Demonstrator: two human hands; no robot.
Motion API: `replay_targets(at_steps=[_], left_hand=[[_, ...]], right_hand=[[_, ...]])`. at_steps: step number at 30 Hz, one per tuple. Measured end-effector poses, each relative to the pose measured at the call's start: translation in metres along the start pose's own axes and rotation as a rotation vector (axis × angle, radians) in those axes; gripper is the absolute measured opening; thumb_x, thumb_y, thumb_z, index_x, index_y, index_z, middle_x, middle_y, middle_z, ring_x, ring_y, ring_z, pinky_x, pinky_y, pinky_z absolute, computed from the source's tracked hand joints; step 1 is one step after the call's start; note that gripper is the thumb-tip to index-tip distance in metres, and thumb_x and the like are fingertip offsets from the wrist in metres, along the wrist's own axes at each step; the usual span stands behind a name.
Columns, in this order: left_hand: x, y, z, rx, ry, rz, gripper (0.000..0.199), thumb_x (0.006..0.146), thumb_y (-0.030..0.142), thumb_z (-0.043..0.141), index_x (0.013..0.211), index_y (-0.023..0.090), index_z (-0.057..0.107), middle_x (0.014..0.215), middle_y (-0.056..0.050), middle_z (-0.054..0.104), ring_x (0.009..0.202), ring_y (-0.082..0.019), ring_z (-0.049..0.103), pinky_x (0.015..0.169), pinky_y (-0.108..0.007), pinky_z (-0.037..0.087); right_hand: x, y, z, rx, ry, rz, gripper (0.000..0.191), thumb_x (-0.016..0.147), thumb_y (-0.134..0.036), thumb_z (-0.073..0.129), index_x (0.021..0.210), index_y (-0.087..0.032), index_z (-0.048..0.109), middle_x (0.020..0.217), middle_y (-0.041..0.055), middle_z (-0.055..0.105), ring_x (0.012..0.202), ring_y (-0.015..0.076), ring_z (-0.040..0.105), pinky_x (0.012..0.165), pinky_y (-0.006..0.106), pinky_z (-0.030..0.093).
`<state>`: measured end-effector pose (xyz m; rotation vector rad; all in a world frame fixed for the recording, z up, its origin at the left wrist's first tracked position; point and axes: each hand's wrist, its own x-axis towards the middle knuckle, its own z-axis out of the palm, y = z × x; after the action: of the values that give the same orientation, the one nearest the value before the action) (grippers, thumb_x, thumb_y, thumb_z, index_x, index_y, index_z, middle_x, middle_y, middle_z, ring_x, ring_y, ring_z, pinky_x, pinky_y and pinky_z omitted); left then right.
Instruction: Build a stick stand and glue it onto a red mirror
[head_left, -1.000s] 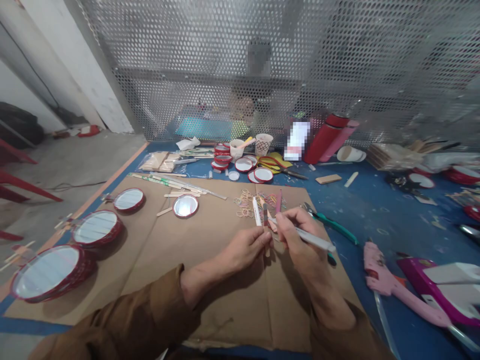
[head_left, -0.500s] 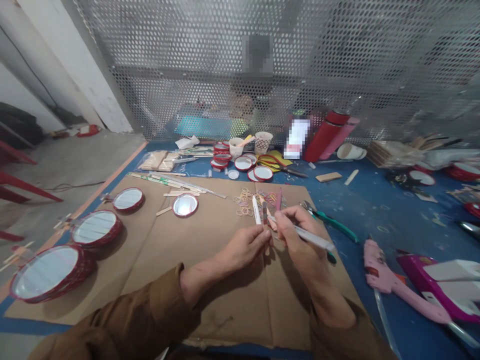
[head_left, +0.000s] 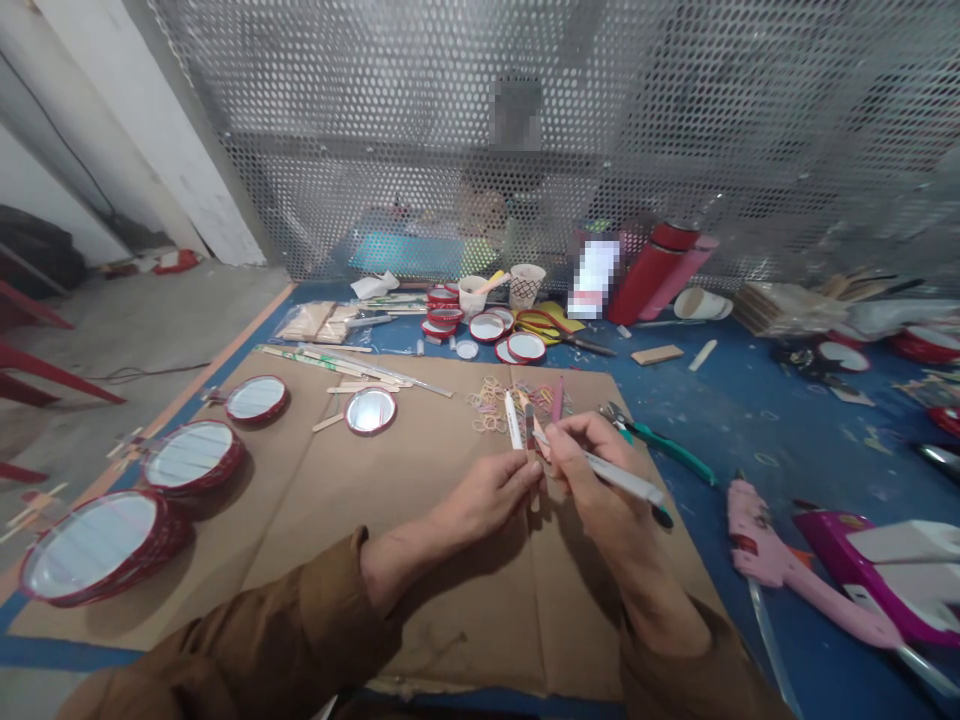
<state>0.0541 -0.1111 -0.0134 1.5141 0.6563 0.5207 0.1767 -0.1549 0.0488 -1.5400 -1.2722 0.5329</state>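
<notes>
My left hand pinches a flat wooden craft stick upright above the cardboard; its upper part looks dark brown. In my right hand is a white marker pen, held like a pencil with its tip at or very close to the stick. Whether the tip touches cannot be made out. Just beyond the fingers lies a second white marker, beside a heap of coloured rubber bands and a mauve stick-like piece.
Three red-rimmed round pieces line the left of the cardboard sheet. A round lid lies farther in. Green-handled pliers, a pink glue gun and a red bottle are to the right, before a perforated metal screen.
My right hand and its marker have shifted slightly left, towards the stick. My left hand keeps its place.
</notes>
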Motion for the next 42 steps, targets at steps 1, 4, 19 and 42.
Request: replay_targets(at_steps=[1, 4, 19, 42], left_hand=[[0.0001, -0.0002, 0.0002, -0.005, 0.003, -0.001, 0.046, 0.093, 0.055, 0.035, 0.074, 0.016, 0.049, 0.06, 0.002, 0.047, 0.058, -0.009, 0.043, 0.057, -0.021, 0.035], [0.0005, -0.0007, 0.0006, -0.031, 0.005, -0.005, 0.046, 0.092, 0.057, 0.037, 0.074, 0.016, 0.049, 0.064, 0.001, 0.048, 0.059, -0.01, 0.043, 0.058, -0.022, 0.036], [0.0004, 0.001, -0.0001, -0.032, -0.003, -0.006, 0.046, 0.093, 0.056, 0.036, 0.074, 0.016, 0.049, 0.062, 0.001, 0.047, 0.059, -0.01, 0.044, 0.058, -0.021, 0.037], [-0.0005, 0.0058, 0.0006, -0.087, -0.008, -0.018, 0.047, 0.091, 0.058, 0.037, 0.074, 0.016, 0.048, 0.057, 0.003, 0.046, 0.053, -0.009, 0.045, 0.054, -0.021, 0.037]], right_hand=[[-0.0002, 0.0001, 0.0, -0.002, -0.001, 0.001, 0.026, 0.085, -0.041, 0.055, 0.07, -0.02, 0.056, 0.055, -0.0032, 0.053, 0.049, 0.0114, 0.048, 0.049, 0.024, 0.038], [-0.0007, 0.0005, 0.0002, -0.019, -0.01, 0.008, 0.025, 0.085, -0.04, 0.056, 0.071, -0.019, 0.057, 0.056, -0.0029, 0.054, 0.05, 0.0113, 0.048, 0.049, 0.023, 0.039], [0.0001, 0.0005, -0.0027, -0.028, 0.029, -0.033, 0.027, 0.086, -0.04, 0.055, 0.069, -0.02, 0.056, 0.057, -0.003, 0.055, 0.051, 0.0113, 0.049, 0.048, 0.023, 0.037], [0.0, -0.0011, -0.0018, -0.072, -0.017, -0.024, 0.03, 0.086, -0.042, 0.053, 0.066, -0.02, 0.054, 0.052, -0.0043, 0.05, 0.048, 0.0102, 0.046, 0.046, 0.022, 0.036]])
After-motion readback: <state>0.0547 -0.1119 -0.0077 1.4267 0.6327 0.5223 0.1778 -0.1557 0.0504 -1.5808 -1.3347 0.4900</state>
